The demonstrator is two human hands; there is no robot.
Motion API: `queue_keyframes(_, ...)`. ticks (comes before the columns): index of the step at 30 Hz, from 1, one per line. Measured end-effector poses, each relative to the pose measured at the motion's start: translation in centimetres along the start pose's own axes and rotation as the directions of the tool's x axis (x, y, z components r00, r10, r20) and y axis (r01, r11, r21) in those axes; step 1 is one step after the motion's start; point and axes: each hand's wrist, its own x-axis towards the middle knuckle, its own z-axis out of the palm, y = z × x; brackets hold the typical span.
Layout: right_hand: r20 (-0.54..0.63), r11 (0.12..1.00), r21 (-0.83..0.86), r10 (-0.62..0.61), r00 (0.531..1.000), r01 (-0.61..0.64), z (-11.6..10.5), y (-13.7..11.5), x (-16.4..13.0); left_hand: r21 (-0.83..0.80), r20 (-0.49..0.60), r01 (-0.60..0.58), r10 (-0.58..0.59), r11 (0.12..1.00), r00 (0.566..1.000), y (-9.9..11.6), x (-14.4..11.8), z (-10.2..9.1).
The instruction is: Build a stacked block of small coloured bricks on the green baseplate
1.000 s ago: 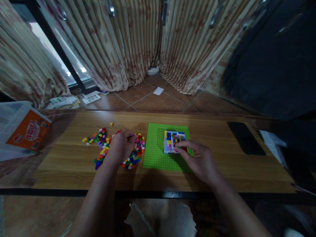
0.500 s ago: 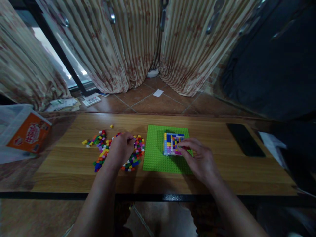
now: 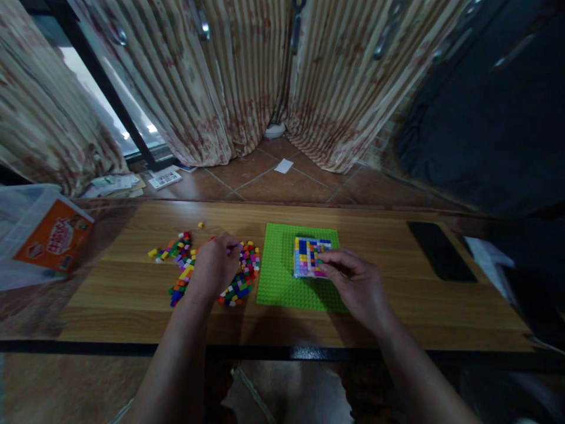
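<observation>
— Change at centre-right of frame?
— Right hand point(image 3: 359, 285) slid slightly left along the near-right edge of the multicoloured block panel point(image 3: 309, 257); fingertips point(image 3: 323, 259) now overlapping its right edge, covering more of it than a second ago.
— Centre-left?
— Left hand point(image 3: 215, 265) shifted barely, fingertips pinched a touch tighter over the loose bricks point(image 3: 241, 277).

Striped curtains point(image 3: 247, 76) hang over a terracotta tile floor point(image 3: 282, 182) behind the wooden table point(image 3: 384, 235), dim light from the window point(image 3: 101, 100).
</observation>
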Motion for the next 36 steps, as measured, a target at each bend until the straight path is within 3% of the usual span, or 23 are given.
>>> queue_keyframes(3, 0.018, 0.974, 0.196, 0.109, 0.994, -0.11, 0.0, -0.2, 0.1, 0.012, -0.03, 0.027, -0.027, 1.0, 0.999, -0.2, 0.1, 0.0)
queue_keyframes(8, 0.122, 0.761, 0.549, 0.335, 0.934, -0.345, -0.1, -0.7, 0.2, -0.017, -0.089, 0.041, -0.042, 0.999, 0.995, -0.3, 0.1, -0.1)
queue_keyframes(11, 0.168, 0.704, 0.588, 0.375, 0.912, -0.398, -0.2, -1.1, 0.2, -0.079, -0.099, 0.031, -0.039, 0.996, 0.994, -0.4, 0.2, -0.1)
queue_keyframes(15, 0.174, 0.702, 0.589, 0.374, 0.911, -0.401, -0.3, -1.2, 0.2, -0.259, -0.123, -0.011, -0.022, 0.966, 0.992, -0.1, 0.1, 0.2)
queue_keyframes(18, 0.16, 0.723, 0.58, 0.349, 0.923, -0.374, -0.4, -1.1, 0.3, -0.55, -0.04, -0.019, -0.004, 0.835, 0.999, 0.6, -0.2, 0.4)
queue_keyframes(22, 0.137, 0.781, 0.535, 0.296, 0.945, -0.322, -0.1, -1.0, 0.2, -0.889, 0.181, 0.155, 0.02, 0.43, 0.983, 1.9, -0.8, 0.6)
queue_keyframes(25, 0.105, 0.869, 0.433, 0.216, 0.971, -0.24, 0.7, -1.0, 0.0, -0.94, 0.253, 0.236, 0.042, 0.247, 0.966, 2.4, -1.1, 0.7)
queue_keyframes(30, 0.111, 0.993, 0.118, 0.017, 0.994, -0.03, 3.4, -2.0, -0.5, -0.943, 0.284, 0.274, 0.026, 0.19, 0.959, 2.5, -1.2, 0.5)
queue_keyframes(33, 0.156, 0.988, -0.076, -0.121, 0.98, 0.134, 5.3, -2.6, -0.7, -0.934, 0.261, 0.256, -0.012, 0.248, 0.965, 2.6, -1.2, 0.2)
queue_keyframes(36, 0.198, 0.964, -0.181, -0.157, 0.967, 0.194, 7.3, -3.0, -0.7, -0.923, 0.214, 0.219, -0.05, 0.318, 0.976, 2.6, -1.1, 0.1)
